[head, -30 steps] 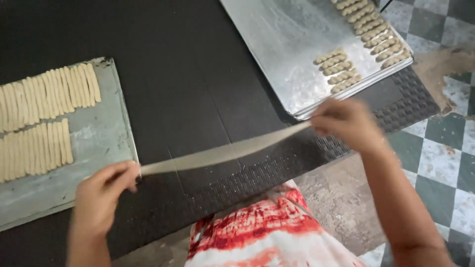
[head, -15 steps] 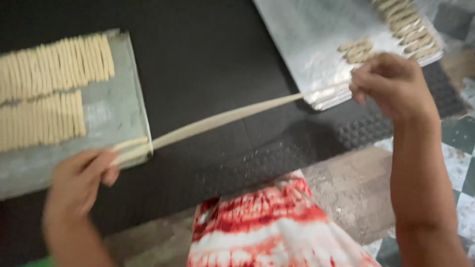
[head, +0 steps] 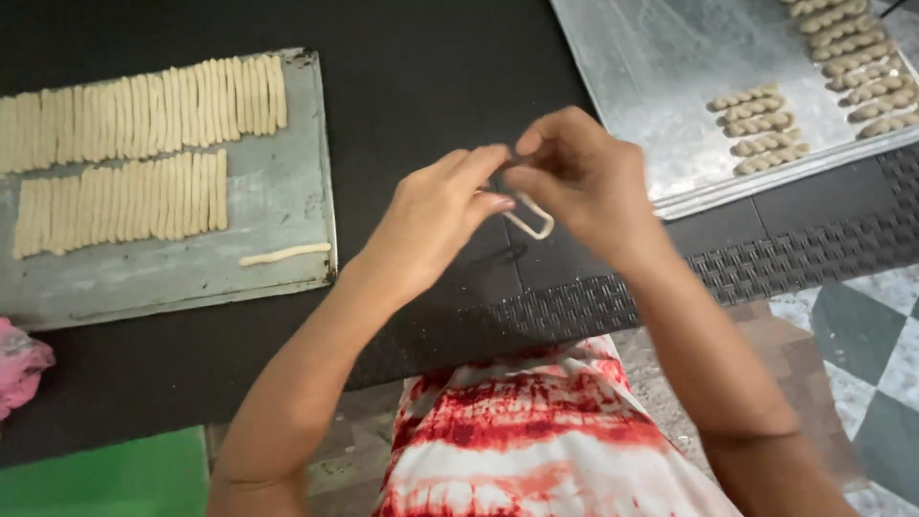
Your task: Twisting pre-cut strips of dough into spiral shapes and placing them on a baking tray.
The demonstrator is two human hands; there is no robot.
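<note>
Both hands, left hand (head: 436,206) and right hand (head: 584,172), met over the dark tabletop (head: 421,86), pinching a looped dough strip (head: 529,218) between them, with many straight sticks (head: 124,153) left of them unshaped and few twists (head: 761,124) right of them finished.

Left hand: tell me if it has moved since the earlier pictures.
Yes. The left hand has moved right, away from the tray of dough sticks, to meet the right hand over the dark table.
</note>
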